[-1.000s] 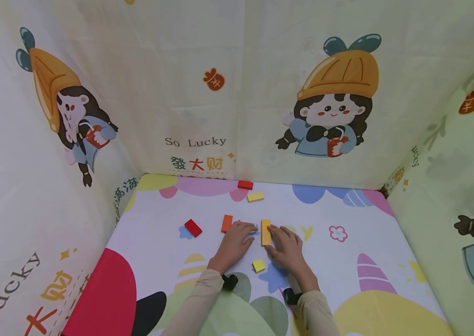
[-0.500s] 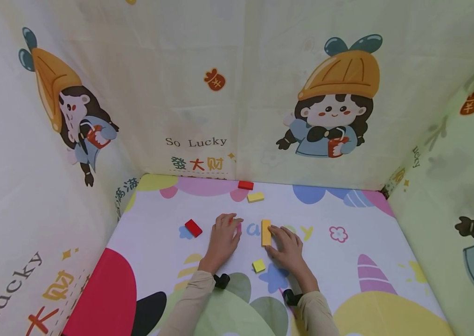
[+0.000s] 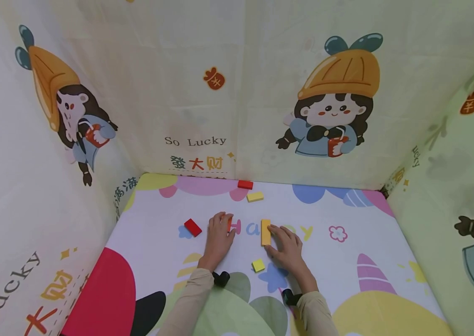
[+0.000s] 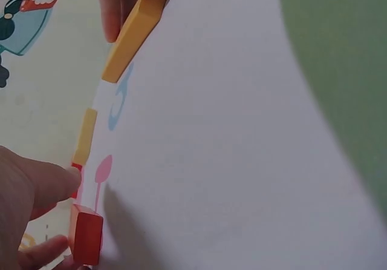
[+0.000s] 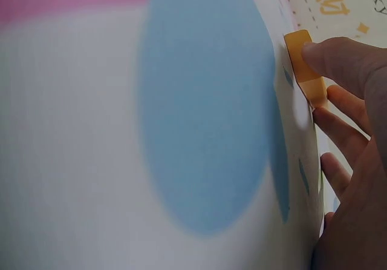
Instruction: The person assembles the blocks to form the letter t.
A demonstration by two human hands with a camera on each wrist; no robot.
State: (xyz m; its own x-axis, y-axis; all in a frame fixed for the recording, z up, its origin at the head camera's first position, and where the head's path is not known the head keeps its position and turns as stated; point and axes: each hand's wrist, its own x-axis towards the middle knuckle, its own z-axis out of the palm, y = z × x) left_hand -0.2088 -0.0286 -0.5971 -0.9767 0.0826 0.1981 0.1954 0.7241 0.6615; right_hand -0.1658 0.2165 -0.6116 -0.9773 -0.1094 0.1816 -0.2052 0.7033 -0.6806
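Head view: left hand (image 3: 217, 240) half open about the orange block (image 3: 229, 225), which its fingers partly mask; right hand (image 3: 288, 246) has the amber block (image 3: 265, 232) pinched, thumb at the near end, finger at the right side, probably to steady it on the cloth (image 3: 157, 233). Red block (image 3: 192, 227) lies beside the left hand; lime block (image 3: 258, 266) between the wrists. Left wrist: orange block sits between thumb and fingers, thumb seemingly clear of it; suggests light guiding, not firm grip. Block short, plain, crisp-edged, one face darker. Right wrist: thumb on amber block's face, fingertips opposite; longer bar, smooth, unmarked.
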